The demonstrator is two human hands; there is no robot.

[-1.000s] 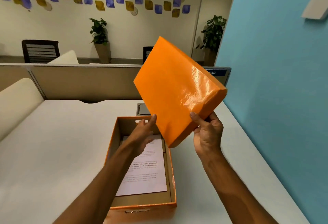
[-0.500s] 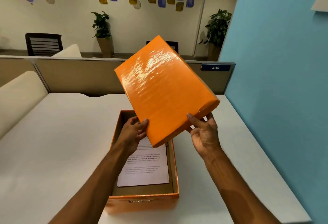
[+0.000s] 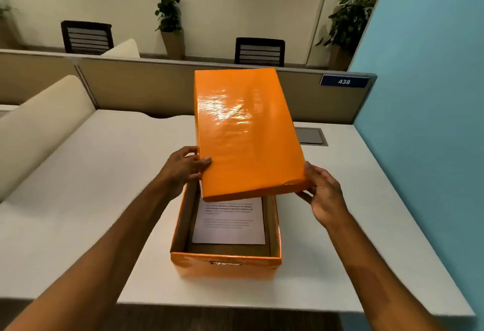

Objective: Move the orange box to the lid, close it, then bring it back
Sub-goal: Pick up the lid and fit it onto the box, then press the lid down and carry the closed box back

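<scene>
The orange box (image 3: 225, 252) stands open on the white desk (image 3: 78, 199), at lower centre of the frame, near the desk's front edge. Its inner walls are plain brown card. 1 printed sheet of paper (image 3: 229, 222) lies flat on the box floor; the print is too small to read. A small metal label holder is fixed to the box's near outer wall.

The orange lid (image 3: 246, 134) is held in the air above the far part of the box, top face up and glossy, its near edge tilted down toward the opening. The lid is not seated on the box; the near half of the box interior is exposed below it.

The left hand (image 3: 183, 171) grips the lid's near left corner, thumb on the top face, fingers curled under the rim. The right hand (image 3: 323, 194) holds the near right corner, thumb along the side edge, fingers half open below the rim.

A grey flush panel (image 3: 310, 135) is set into the desk at right of centre. A beige partition (image 3: 146, 87) runs behind the desk and carries a blue plate marked 438 (image 3: 343, 81). A blue wall (image 3: 432, 95) fills the right of the frame. 2 dark chairs and potted plants stand in the upper background.
</scene>
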